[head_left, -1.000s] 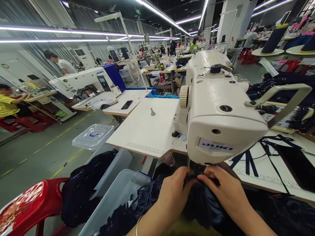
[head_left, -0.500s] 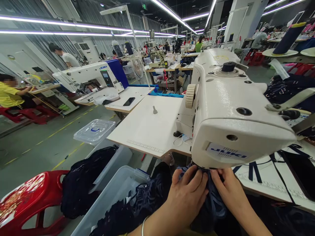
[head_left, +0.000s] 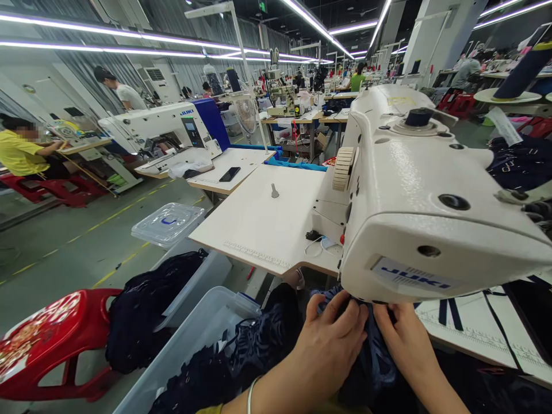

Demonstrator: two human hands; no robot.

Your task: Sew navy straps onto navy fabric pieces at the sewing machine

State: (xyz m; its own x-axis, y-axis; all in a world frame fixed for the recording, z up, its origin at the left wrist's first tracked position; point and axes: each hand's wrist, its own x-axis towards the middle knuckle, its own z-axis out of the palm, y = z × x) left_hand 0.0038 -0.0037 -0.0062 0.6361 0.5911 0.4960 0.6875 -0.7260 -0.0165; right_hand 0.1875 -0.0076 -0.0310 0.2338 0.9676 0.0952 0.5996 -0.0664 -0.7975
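A white sewing machine [head_left: 435, 218] fills the right side, its head directly above my hands. My left hand [head_left: 332, 339] is closed, fingers bent and pressed onto dark navy fabric [head_left: 379, 365] just under the machine head. Close beside it, my right hand [head_left: 403, 330] pinches the same fabric, its fingertips partly under the machine. The fabric hangs down between my wrists. The needle and presser foot are hidden behind the machine head.
A clear plastic bin [head_left: 172, 339] of navy garments stands at lower left, near a red stool [head_left: 56, 345] and a clear lid [head_left: 168, 223]. The white table [head_left: 259, 221] carries a small grey metal piece [head_left: 275, 191]. A phone [head_left: 230, 173] lies farther back. A person in yellow [head_left: 23, 152] sits far left.
The view has shifted slightly, so the machine looks larger and farther right. Both hands keep their hold on the fabric under the machine head.
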